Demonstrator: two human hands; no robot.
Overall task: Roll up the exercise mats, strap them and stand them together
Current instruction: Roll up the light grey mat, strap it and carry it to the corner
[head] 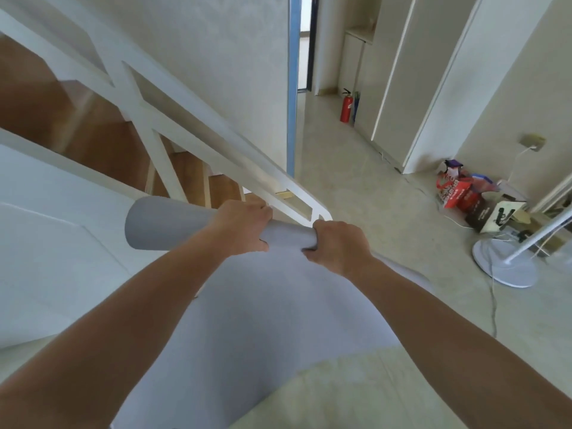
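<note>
gripping grey mat (266,320), left hand (244,229), right hand (339,246)

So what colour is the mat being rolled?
Plain pale grey-lilac mat, no pattern, seen in the head view.

1. Our left arm (139,305) is bare and runs from the 8 o'clock corner of the view up toward the centre, nearly straight.
2. Our left hand (244,227) lies just above centre with its back turned to us. Its fingers curl over the far side of the rolled mat (161,224), and its thumb hooks under the near side, pointing to 3 o'clock.
3. Our right arm (448,314), also bare, runs in from 4 o'clock, nearly straight.
4. Our right hand (337,246) sits at 4 o'clock of the left hand, near it but not touching. It grips the same roll knuckles up, with its thumb pointing to 9 o'clock.
5. Both our wrists are nearly in line with the forearms.
</note>
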